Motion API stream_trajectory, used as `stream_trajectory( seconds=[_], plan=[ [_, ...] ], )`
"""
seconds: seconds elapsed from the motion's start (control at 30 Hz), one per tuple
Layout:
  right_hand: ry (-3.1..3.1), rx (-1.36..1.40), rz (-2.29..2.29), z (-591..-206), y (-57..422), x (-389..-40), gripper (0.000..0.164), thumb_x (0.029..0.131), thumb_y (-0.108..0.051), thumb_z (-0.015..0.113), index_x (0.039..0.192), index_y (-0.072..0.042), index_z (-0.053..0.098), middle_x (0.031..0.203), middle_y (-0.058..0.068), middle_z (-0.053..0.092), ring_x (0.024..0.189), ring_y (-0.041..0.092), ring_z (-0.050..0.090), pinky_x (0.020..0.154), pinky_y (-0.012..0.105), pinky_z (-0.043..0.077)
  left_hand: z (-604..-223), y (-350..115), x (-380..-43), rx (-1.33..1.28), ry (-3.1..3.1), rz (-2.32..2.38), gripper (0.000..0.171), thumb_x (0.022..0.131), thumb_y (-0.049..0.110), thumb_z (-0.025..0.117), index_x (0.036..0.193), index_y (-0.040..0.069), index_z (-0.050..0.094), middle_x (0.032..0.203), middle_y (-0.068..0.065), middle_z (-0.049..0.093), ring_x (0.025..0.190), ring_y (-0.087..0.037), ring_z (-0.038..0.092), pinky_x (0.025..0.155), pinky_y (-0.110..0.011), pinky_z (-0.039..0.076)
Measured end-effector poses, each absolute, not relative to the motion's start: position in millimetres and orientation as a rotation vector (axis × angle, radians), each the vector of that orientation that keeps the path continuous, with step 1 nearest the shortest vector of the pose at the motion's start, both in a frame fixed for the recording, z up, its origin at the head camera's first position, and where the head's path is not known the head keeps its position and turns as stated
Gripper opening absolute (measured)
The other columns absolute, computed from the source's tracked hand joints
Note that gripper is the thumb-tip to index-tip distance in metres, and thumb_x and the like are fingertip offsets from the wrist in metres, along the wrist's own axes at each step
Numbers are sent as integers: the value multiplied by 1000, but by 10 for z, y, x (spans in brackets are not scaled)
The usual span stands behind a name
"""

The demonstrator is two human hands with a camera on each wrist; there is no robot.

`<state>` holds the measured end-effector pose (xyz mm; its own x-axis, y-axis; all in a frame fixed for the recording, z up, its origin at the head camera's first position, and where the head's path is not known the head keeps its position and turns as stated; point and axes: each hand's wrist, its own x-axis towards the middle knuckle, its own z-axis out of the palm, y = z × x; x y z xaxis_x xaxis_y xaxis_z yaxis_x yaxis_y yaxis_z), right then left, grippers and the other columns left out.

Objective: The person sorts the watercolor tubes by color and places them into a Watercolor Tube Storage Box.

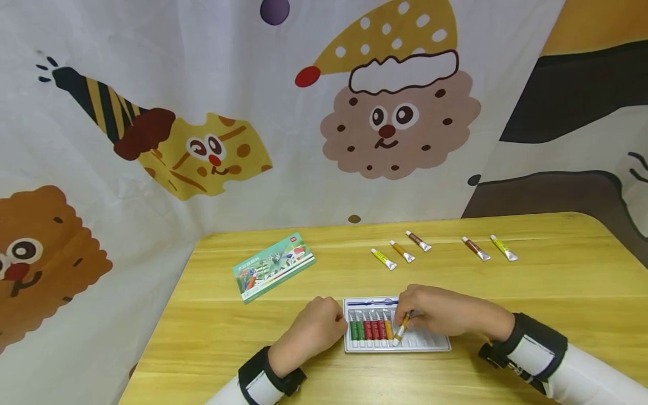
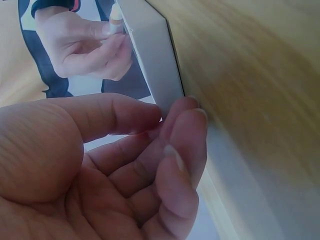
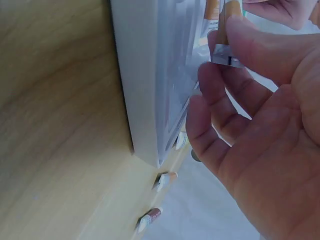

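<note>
A white plastic tray lies on the table with green, red and ochre paint tubes lined up in its left part. A blue-handled brush lies along its far edge. My right hand pinches an ochre paint tube between thumb and fingers, tilted over the row with its white cap low, beside the other ochre tube. In the right wrist view, the crimped silver end of this tube shows by the thumb. At the tray's left end, my left hand holds the edge between thumb and curled fingers.
Behind the tray, several loose tubes lie on the wooden table: yellow-green, ochre and brown, with another brown and yellow-green farther right. A green paint box lies at the back left. A printed cloth hangs behind.
</note>
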<state>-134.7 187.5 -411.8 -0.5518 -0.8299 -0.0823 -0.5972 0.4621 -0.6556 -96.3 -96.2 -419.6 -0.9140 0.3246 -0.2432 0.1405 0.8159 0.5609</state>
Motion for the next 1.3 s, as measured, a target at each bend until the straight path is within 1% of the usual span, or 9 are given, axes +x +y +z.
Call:
stream_trajectory(
  seconds=[0.23, 0.43, 0.53, 0.7, 0.9, 1.0, 1.13, 1.3],
  plan=[
    [2387, -1296, -741, -4083, 1885, -1394, 35, 91, 8, 73, 103, -25, 78, 102, -19, 68, 98, 5, 57, 85, 28, 55, -4212, -950, -970, 342, 2682, 762, 46, 95, 10, 67, 55, 16, 47, 51, 6, 34, 43, -9, 37, 44, -24, 29],
    [2392, -1336, -714, -4089, 1839, -1444, 39, 93, 13, 67, 102, -23, 79, 102, -17, 69, 100, 5, 60, 89, 31, 56, -4216, -951, -975, 345, 2681, 757, 45, 96, 10, 67, 55, 16, 49, 52, 6, 35, 43, -9, 38, 44, -24, 30],
    [2382, -1328, -751, -4108, 1794, -1462, 38, 94, 13, 65, 105, -20, 79, 104, -14, 70, 101, 6, 63, 91, 32, 57, -4214, -950, -975, 350, 2680, 761, 44, 96, 10, 67, 56, 15, 51, 52, 6, 34, 43, -9, 38, 44, -24, 29],
    [2396, -1330, -828, -4132, 1745, -1486, 33, 94, 12, 66, 107, -15, 80, 104, -10, 73, 99, 6, 66, 87, 30, 58, -4212, -949, -973, 355, 2690, 755, 42, 96, 10, 67, 56, 15, 53, 52, 6, 35, 43, -9, 38, 44, -24, 29],
    [2416, -1338, -811, -4139, 1733, -1502, 35, 91, 15, 68, 106, -13, 82, 102, -9, 75, 99, 7, 66, 87, 30, 58, -4215, -944, -968, 356, 2699, 746, 44, 96, 10, 68, 55, 15, 52, 52, 6, 36, 44, -9, 39, 44, -24, 29],
    [2398, -1326, -803, -4129, 1742, -1517, 37, 90, 17, 67, 104, -14, 83, 101, -9, 75, 98, 6, 67, 87, 29, 58, -4211, -941, -959, 352, 2689, 757, 42, 96, 10, 68, 57, 15, 55, 52, 6, 38, 44, -10, 40, 44, -24, 30],
    [2359, -1311, -829, -4111, 1760, -1538, 36, 90, 17, 67, 102, -14, 84, 99, -7, 76, 95, 6, 69, 85, 27, 59, -4210, -942, -950, 345, 2684, 766, 40, 97, 10, 68, 58, 14, 58, 52, 5, 39, 44, -10, 41, 44, -24, 31],
    [2322, -1285, -891, -4089, 1795, -1546, 36, 89, 17, 68, 100, -13, 84, 98, -6, 77, 93, 7, 70, 83, 27, 59, -4208, -943, -950, 349, 2682, 767, 40, 97, 10, 67, 58, 13, 59, 52, 4, 39, 45, -10, 41, 45, -24, 31]
  ],
)
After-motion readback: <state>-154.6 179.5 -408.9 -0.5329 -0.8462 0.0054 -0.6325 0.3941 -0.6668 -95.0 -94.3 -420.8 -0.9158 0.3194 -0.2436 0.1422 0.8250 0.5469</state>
